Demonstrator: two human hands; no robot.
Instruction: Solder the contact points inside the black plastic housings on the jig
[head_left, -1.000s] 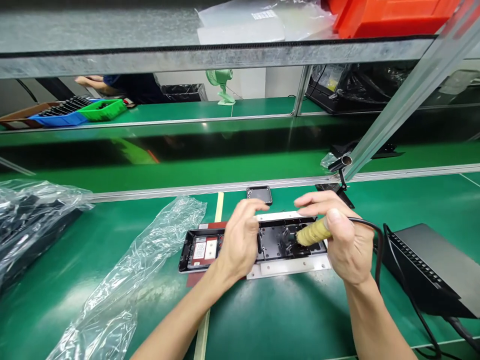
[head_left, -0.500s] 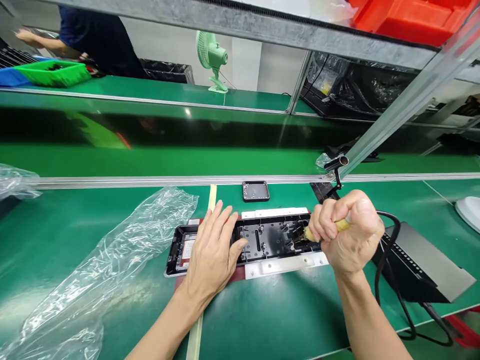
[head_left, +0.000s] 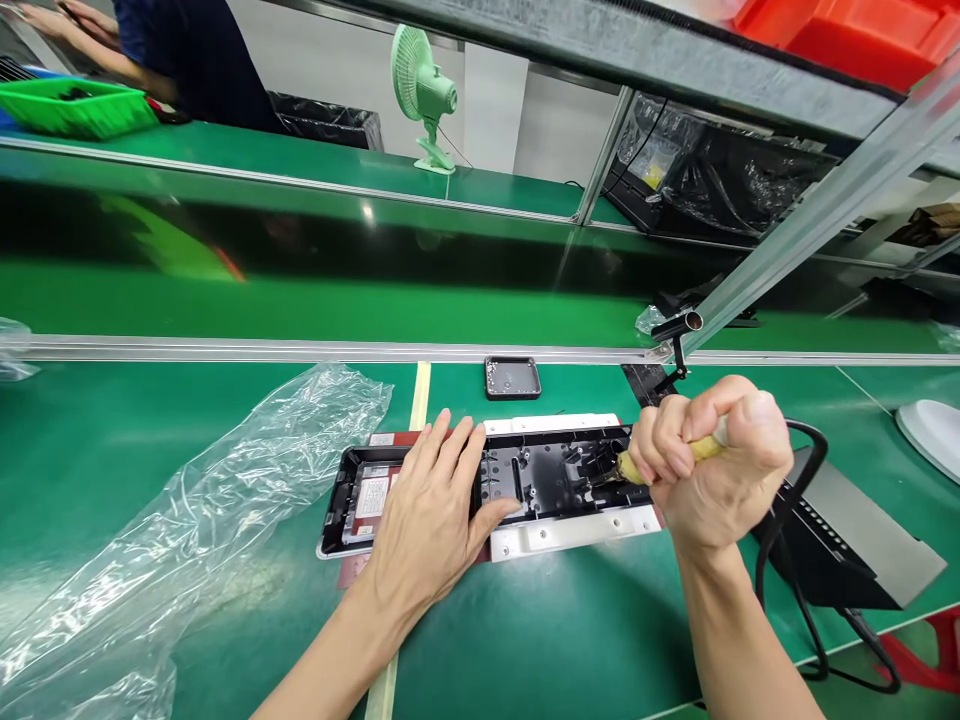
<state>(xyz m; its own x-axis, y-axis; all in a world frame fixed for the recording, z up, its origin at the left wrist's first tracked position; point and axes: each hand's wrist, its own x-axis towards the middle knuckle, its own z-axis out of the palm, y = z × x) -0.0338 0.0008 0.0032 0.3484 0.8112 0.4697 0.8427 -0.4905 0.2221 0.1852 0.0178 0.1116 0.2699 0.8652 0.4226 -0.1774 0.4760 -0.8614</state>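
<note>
A long black plastic housing (head_left: 551,485) lies across the green bench between white metal strips, one of them the front strip (head_left: 577,535). My left hand (head_left: 431,500) rests flat over its left-middle part, fingers stretched and thumb spread to the right. In a fist, my right hand (head_left: 716,465) grips the yellow handle of a tool (head_left: 634,468), whose thin tip points down-left into the right part of the housing. What exactly the tip touches is too small to tell. A label (head_left: 373,498) shows through the opening at the housing's left end.
Behind the housing sits a small black tray (head_left: 512,378) with tiny parts. Clear plastic film (head_left: 247,490) spreads at the left. At the right are a black cable (head_left: 765,540), a black-and-grey panel (head_left: 877,530) and a slanted metal post (head_left: 795,210). Across the bench, a person (head_left: 195,65) stands near a fan (head_left: 424,90).
My right hand and the tool have shifted slightly right. The housing's left end sits slightly further left in view, and my left hand's thumb reaches further right. The person's arms have moved.
</note>
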